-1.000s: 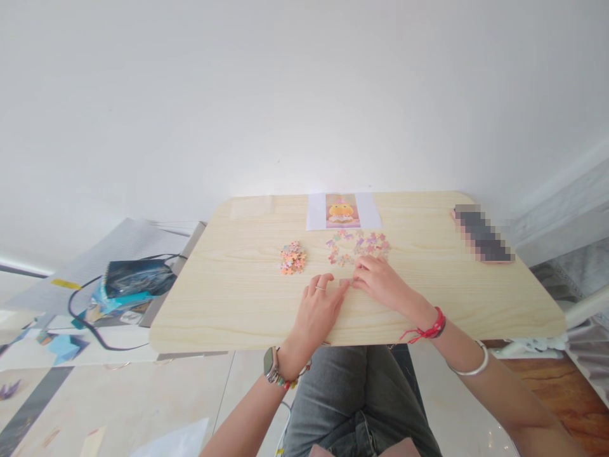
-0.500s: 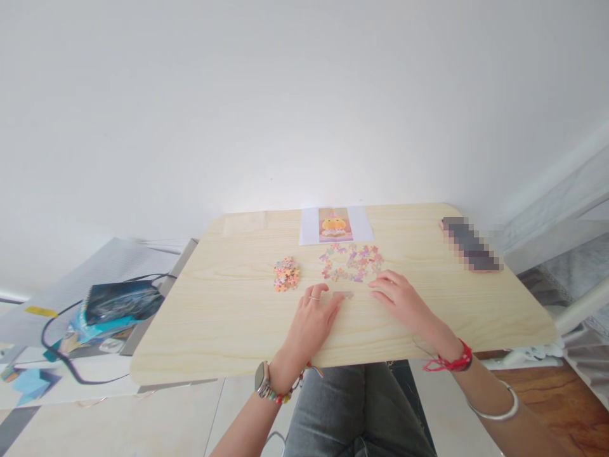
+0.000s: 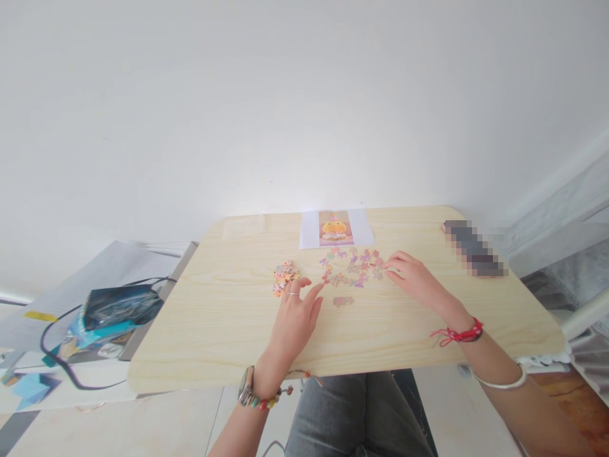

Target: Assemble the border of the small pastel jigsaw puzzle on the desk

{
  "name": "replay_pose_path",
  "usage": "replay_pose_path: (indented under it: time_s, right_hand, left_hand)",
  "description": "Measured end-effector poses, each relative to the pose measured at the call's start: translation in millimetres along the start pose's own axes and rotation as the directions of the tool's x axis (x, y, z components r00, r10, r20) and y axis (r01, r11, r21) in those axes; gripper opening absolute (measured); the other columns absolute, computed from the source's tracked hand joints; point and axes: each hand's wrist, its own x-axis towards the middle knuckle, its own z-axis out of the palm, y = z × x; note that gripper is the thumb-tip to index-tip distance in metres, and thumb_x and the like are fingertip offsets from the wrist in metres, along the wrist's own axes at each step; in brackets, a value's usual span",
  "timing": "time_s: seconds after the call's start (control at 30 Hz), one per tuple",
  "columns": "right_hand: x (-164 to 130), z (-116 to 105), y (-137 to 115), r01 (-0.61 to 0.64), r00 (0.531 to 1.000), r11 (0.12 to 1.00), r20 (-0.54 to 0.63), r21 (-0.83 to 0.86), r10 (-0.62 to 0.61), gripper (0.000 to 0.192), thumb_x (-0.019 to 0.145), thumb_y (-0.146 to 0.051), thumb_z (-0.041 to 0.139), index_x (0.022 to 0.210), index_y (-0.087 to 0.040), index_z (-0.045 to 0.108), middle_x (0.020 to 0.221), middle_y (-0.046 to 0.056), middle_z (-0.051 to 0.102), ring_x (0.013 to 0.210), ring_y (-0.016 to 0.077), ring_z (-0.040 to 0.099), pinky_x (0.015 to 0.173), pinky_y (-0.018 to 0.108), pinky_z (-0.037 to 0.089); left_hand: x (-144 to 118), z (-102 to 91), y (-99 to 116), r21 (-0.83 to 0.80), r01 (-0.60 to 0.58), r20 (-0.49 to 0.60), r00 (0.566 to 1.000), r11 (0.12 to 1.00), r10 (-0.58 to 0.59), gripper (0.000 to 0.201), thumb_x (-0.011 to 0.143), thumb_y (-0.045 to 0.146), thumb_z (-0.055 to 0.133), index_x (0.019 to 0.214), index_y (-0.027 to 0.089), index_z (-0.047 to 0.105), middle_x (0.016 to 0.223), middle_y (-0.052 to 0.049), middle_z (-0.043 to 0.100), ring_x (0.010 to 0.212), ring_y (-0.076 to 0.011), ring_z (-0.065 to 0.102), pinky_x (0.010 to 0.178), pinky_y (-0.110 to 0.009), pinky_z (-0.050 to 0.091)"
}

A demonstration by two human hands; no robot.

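My left hand is open, its fingers spread and loosely curved at the near right edge of a heap of jigsaw puzzle pieces. Its fingertips overlap the heap in view, and I cannot make out any piece in them. My right hand reaches to the right side of the spread-out jigsaw pieces, thumb and fingers slightly apart beside the outermost ones. Between the hands lies a small joined strip of pieces, untouched. Behind the spread pieces is a paper sheet with a printed picture of a yellow figure.
The pale wooden table stands against a white wall. A phone-like object, blurred out, lies at its right. A flat translucent sheet is at the back left. Left of the table are a plastic bag and a dark strap.
My left hand has moved left from the joined strip to the heap, uncovering the strip. My right hand has moved forward and right to the spread pieces. The view has shifted slightly.
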Motion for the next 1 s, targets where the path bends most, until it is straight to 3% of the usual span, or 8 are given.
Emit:
replay_pose_path:
  time_s: [0.27, 0.53, 1.0]
  right_hand:
    - [-11.5, 13.9, 6.5, -0.096, 0.994, 0.995, 0.057, -0.004, 0.096, 0.016, 0.082, -0.017, 0.048, 0.088, -0.018, 0.063, 0.093, 0.007, 0.058, 0.088, 0.019, 0.056, 0.081, 0.032, 0.043]
    - [-4.9, 17.3, 4.4, -0.065, 0.996, 0.998, 0.068, 0.014, 0.063, 0.018, 0.083, -0.015, 0.045, 0.091, -0.017, 0.061, 0.092, 0.007, 0.057, 0.083, 0.0176, 0.056, 0.078, 0.031, 0.042]
    - [-4.1, 19.1, 4.6, -0.035, 0.998, 0.999, 0.045, 0.006, 0.035, 0.018, 0.082, -0.013, 0.043, 0.075, -0.018, 0.058, 0.082, 0.005, 0.054, 0.076, 0.0164, 0.053, 0.072, 0.03, 0.042]
  left_hand:
    - [-9.8, -5.5, -13.7, 0.025, 0.016, -0.033, 0.999, 1.0, -0.016, 0.023, 0.085, 0.02, 0.045, 0.105, 0.019, 0.055, 0.108, -0.012, 0.045, 0.102, -0.0249, 0.048, 0.084, -0.045, 0.047]
    - [-9.0, -8.8, -11.5, 0.004, 0.008, -0.02, 1.0, 1.0, -0.008, 0.022, 0.085, 0.018, 0.044, 0.105, 0.02, 0.054, 0.113, -0.012, 0.043, 0.106, -0.0251, 0.046, 0.086, -0.046, 0.047]
    - [-9.8, -4.2, -6.3, -0.053, -0.022, 0.023, 0.999, 0.998, 0.023, 0.021, 0.085, 0.016, 0.044, 0.102, 0.02, 0.055, 0.113, -0.011, 0.044, 0.109, -0.0242, 0.046, 0.09, -0.047, 0.045]
